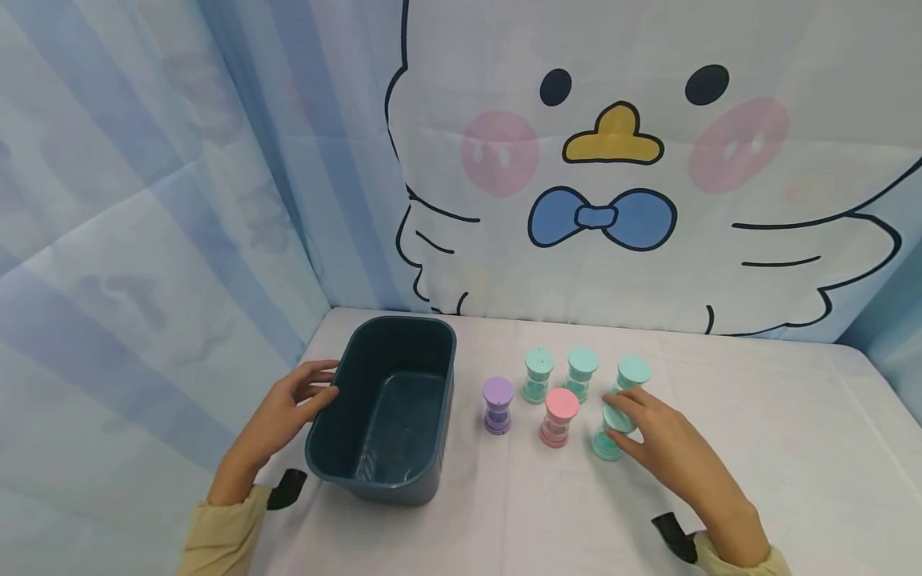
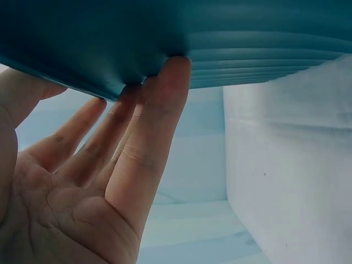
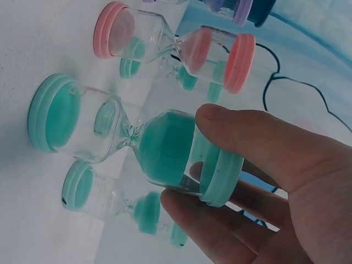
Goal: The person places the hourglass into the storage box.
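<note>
With thumb and fingers, my right hand [image 1: 666,440] pinches the top of a mint-green hourglass [image 1: 607,445], whose base appears to be on the table. In the right wrist view, green sand fills part of this hourglass's [image 3: 168,146] upper bulb. My left hand [image 1: 288,408] is at the left side of a dark teal bin [image 1: 441,448]. Its fairly straight fingers [image 2: 146,137] touch the bin's outer wall in the left wrist view. Nearby stand a pink hourglass [image 1: 559,416], a purple hourglass [image 1: 498,404] and further mint-green hourglasses [image 1: 538,376].
The bin stands upright on the left of the white-covered table [image 1: 519,512], its interior bare. Behind the table hangs a curtain [image 1: 605,280] with a cartoon bird, and a blue-striped curtain [image 1: 144,280] hangs at the left.
</note>
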`<state>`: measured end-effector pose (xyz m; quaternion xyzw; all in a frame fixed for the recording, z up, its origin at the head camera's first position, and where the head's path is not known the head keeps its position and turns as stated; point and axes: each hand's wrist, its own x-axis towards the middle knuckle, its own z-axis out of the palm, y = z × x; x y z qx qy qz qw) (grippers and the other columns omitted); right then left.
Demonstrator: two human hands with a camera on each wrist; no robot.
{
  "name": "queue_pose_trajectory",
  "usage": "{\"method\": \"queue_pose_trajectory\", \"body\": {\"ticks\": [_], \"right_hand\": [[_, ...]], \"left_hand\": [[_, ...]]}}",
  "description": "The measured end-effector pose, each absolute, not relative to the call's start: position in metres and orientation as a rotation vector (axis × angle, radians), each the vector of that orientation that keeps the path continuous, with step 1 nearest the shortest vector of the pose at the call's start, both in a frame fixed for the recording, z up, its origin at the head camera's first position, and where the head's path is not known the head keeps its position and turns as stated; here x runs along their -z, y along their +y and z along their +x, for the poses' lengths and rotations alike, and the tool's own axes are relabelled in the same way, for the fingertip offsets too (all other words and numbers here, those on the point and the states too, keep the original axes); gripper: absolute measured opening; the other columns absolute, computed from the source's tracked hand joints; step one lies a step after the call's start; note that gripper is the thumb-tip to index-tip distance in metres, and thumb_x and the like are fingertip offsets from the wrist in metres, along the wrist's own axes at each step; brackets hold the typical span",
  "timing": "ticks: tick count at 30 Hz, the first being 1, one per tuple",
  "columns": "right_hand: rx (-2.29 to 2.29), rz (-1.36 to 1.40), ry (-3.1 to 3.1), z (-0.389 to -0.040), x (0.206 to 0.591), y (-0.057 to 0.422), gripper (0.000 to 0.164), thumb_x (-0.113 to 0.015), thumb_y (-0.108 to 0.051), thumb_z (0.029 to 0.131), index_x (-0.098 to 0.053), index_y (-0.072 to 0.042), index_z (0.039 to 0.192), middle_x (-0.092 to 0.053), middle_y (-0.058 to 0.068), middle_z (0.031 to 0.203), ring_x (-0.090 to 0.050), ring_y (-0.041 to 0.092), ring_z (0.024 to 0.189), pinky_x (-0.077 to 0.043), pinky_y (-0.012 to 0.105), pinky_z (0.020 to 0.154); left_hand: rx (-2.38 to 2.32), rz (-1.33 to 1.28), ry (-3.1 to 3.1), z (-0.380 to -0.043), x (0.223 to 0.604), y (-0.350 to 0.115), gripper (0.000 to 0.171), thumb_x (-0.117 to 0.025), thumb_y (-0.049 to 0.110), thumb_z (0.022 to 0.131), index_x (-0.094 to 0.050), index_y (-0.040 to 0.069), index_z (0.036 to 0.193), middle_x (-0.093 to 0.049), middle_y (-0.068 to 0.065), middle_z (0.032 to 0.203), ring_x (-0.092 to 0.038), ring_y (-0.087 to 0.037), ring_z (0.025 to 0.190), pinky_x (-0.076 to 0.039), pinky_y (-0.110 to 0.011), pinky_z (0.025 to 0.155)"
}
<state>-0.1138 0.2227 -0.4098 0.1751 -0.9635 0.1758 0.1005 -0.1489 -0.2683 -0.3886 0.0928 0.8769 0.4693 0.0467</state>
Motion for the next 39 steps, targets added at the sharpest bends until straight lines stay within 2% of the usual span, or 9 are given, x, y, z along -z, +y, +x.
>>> {"method": "queue_pose_trajectory", "body": {"ticks": [10, 17, 26, 32, 39], "right_hand": [[-0.519, 0.555, -2.805, -0.113, 0.403, 0.223, 0.045, -0.086, -0.012, 0.076, -0.070, 0.000, 0.117, -0.067, 0.012, 0.111, -0.068, 0.029, 0.095, -0.058, 0.045, 0.080], [-0.512, 0.564, -2.783, -0.113, 0.391, 0.221, 0.044, -0.085, -0.011, 0.077, -0.070, 0.000, 0.116, -0.067, 0.009, 0.108, -0.067, 0.024, 0.090, -0.059, 0.042, 0.077], [-0.496, 0.543, -2.783, -0.110, 0.374, 0.219, 0.047, -0.086, -0.011, 0.076, -0.069, 0.000, 0.119, -0.066, 0.012, 0.110, -0.068, 0.029, 0.094, -0.059, 0.047, 0.080], [-0.489, 0.543, -2.781, -0.110, 0.365, 0.218, 0.048, -0.085, -0.011, 0.077, -0.068, 0.001, 0.120, -0.065, 0.015, 0.113, -0.068, 0.032, 0.097, -0.058, 0.048, 0.081], [-0.505, 0.569, -2.731, -0.111, 0.356, 0.216, 0.047, -0.085, -0.010, 0.077, -0.068, 0.001, 0.120, -0.066, 0.013, 0.112, -0.068, 0.030, 0.094, -0.059, 0.047, 0.078]], "left_hand": [[-1.439, 0.289, 2.674, -0.150, 0.389, -0.268, 0.051, -0.059, 0.028, 0.101, -0.044, 0.009, 0.147, -0.052, -0.023, 0.140, -0.056, -0.040, 0.124, -0.055, -0.048, 0.091], [-1.446, 0.303, 2.674, -0.151, 0.390, -0.268, 0.051, -0.059, 0.028, 0.101, -0.045, 0.010, 0.147, -0.052, -0.022, 0.140, -0.056, -0.039, 0.124, -0.054, -0.045, 0.090], [-1.449, 0.313, 2.674, -0.150, 0.391, -0.269, 0.052, -0.060, 0.028, 0.101, -0.044, 0.010, 0.147, -0.052, -0.022, 0.141, -0.055, -0.040, 0.125, -0.053, -0.053, 0.093], [-1.445, 0.309, 2.674, -0.150, 0.392, -0.270, 0.052, -0.059, 0.028, 0.101, -0.044, 0.010, 0.147, -0.052, -0.022, 0.141, -0.055, -0.041, 0.125, -0.053, -0.053, 0.093], [-1.448, 0.308, 2.680, -0.150, 0.393, -0.270, 0.052, -0.060, 0.028, 0.101, -0.044, 0.009, 0.147, -0.052, -0.022, 0.140, -0.056, -0.041, 0.125, -0.054, -0.053, 0.092]]}}
